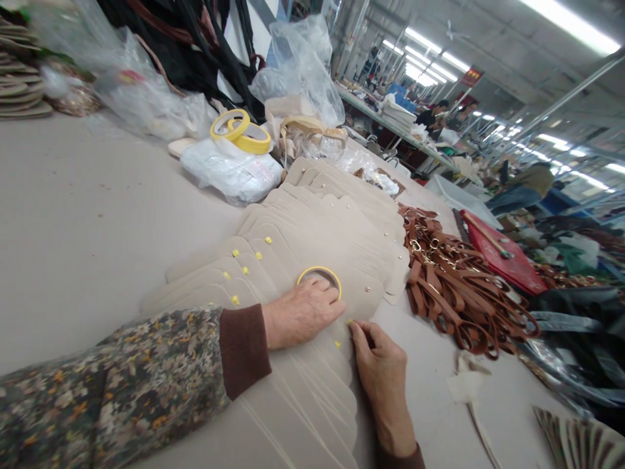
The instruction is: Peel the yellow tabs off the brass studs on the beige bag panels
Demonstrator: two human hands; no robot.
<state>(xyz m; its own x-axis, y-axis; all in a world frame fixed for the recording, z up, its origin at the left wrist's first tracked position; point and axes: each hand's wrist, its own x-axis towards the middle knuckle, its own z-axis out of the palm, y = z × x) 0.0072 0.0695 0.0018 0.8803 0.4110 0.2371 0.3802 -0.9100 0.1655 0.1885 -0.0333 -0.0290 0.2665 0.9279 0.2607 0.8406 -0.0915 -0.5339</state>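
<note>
My left hand [301, 311] lies over a row of overlapping beige leather flaps [312, 234], its fingers curled around a yellow tape roll [319, 271] that rests on the flaps. My right hand [378, 365] pinches a small yellow tape piece [349, 321] at the edge of the nearest flap. Several flaps carry small yellow tape squares [235, 299] and metal snaps [367, 288]. The left sleeve is floral with a brown cuff.
A pile of brown leather straps [454, 286] with gold clasps lies to the right. Two yellow tape rolls [241, 130] sit on a white plastic bag [229, 170] at the back. Plastic bags, black straps and a red pouch [502, 257] surround the table; other people work far behind.
</note>
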